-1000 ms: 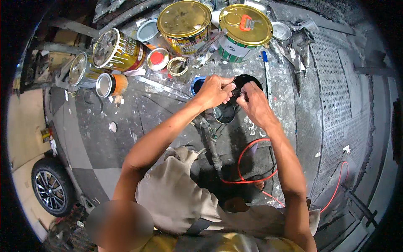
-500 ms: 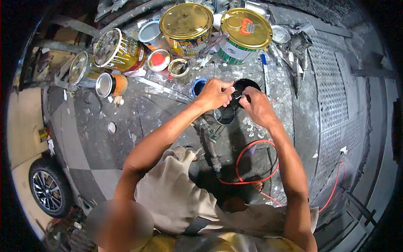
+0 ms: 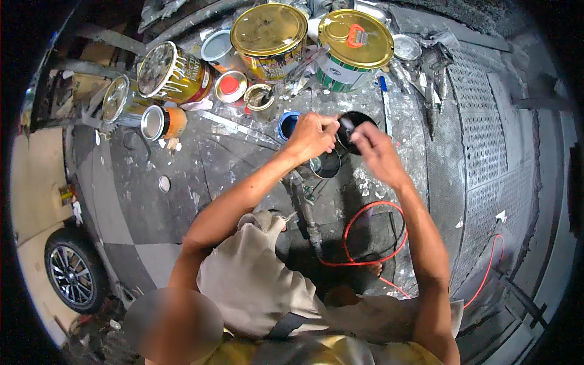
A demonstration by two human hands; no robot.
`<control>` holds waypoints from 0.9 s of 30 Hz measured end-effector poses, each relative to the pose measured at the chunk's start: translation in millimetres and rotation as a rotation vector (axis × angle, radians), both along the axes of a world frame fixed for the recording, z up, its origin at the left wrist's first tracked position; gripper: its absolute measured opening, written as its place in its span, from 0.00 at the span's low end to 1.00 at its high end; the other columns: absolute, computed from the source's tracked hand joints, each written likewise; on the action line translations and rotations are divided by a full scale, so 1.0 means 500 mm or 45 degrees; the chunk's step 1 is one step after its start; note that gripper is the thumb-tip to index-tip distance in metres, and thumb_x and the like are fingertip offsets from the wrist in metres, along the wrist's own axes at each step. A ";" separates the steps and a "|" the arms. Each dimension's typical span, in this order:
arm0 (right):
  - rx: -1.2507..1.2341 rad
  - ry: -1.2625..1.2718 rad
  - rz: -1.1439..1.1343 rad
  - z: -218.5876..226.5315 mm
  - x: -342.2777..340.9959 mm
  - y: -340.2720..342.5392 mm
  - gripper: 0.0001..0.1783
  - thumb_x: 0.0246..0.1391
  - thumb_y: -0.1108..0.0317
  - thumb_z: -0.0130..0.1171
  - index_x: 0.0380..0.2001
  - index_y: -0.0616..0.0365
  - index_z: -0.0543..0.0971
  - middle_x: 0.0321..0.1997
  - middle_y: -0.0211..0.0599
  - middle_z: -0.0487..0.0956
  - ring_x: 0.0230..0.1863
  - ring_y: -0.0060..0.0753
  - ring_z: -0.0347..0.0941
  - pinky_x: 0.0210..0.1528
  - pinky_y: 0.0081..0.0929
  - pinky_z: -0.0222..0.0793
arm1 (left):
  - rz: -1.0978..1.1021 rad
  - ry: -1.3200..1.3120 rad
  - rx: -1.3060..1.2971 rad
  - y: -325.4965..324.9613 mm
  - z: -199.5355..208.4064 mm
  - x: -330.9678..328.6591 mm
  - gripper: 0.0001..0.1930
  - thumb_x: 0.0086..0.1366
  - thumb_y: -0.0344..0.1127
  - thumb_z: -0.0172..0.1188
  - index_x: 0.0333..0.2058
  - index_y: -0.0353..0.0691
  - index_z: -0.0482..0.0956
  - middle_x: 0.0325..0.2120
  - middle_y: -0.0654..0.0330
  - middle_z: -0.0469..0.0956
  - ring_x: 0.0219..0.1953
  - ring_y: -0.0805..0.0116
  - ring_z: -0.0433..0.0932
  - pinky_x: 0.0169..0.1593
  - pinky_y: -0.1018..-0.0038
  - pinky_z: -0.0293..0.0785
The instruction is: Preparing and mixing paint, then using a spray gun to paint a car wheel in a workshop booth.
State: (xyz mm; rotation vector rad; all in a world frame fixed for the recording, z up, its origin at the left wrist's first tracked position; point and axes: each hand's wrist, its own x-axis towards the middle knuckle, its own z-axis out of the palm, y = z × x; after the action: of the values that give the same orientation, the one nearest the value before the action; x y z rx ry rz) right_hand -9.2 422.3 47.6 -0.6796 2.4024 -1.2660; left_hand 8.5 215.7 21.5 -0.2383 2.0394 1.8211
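My left hand (image 3: 314,135) is closed in a pinch above a small cup (image 3: 326,173) with dark contents; what its fingers hold is hidden. To its right, my right hand (image 3: 378,148) has its fingers curled together, blurred by motion, and anything in them is too unclear to name. Between the hands lies a round black container (image 3: 360,120), partly covered by the right fingers. A small pale blur shows in front of it. Just left of my left hand stands an open can with blue inside (image 3: 287,126).
Paint cans stand along the back, among them a large gold-lidded can (image 3: 269,30) and a green one (image 3: 347,76). A blue-handled tool (image 3: 383,88) lies at right. Near my legs are a spray gun (image 3: 308,213) and a red hose (image 3: 345,234). A wheel (image 3: 73,271) stands at left.
My right hand has moved a little right and down, away from the left hand, and more of the black container shows. The left hand has hardly moved.
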 end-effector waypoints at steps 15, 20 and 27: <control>-0.822 -0.011 -0.812 0.039 -0.062 0.123 0.11 0.69 0.61 0.54 0.40 0.58 0.73 0.30 0.23 0.69 0.31 0.17 0.67 0.34 0.20 0.65 | -0.120 0.316 -0.516 -0.008 -0.002 -0.028 0.14 0.70 0.36 0.57 0.47 0.33 0.83 0.17 0.60 0.79 0.20 0.78 0.77 0.27 0.73 0.75; 0.390 0.649 -0.644 -0.091 -0.076 0.225 0.08 0.63 0.71 0.57 0.40 0.66 0.77 0.31 0.39 0.74 0.32 0.46 0.74 0.38 0.36 0.71 | -0.152 0.474 -0.612 -0.004 0.009 -0.037 0.15 0.70 0.39 0.57 0.43 0.32 0.83 0.18 0.52 0.79 0.24 0.71 0.81 0.33 0.70 0.76; 0.048 0.210 -0.297 -0.067 0.005 0.113 0.59 0.35 0.58 0.80 0.68 0.63 0.59 0.65 0.53 0.65 0.66 0.53 0.63 0.71 0.44 0.58 | -0.272 -0.148 -0.877 -0.116 0.120 0.178 0.29 0.66 0.61 0.59 0.38 0.34 0.82 0.29 0.47 0.82 0.36 0.56 0.83 0.40 0.64 0.77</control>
State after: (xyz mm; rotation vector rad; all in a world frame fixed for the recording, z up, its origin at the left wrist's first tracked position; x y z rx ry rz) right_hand -6.7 478.7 14.2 -0.5231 2.6990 -1.2940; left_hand 97.7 157.6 81.4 -0.2885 2.4241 0.9099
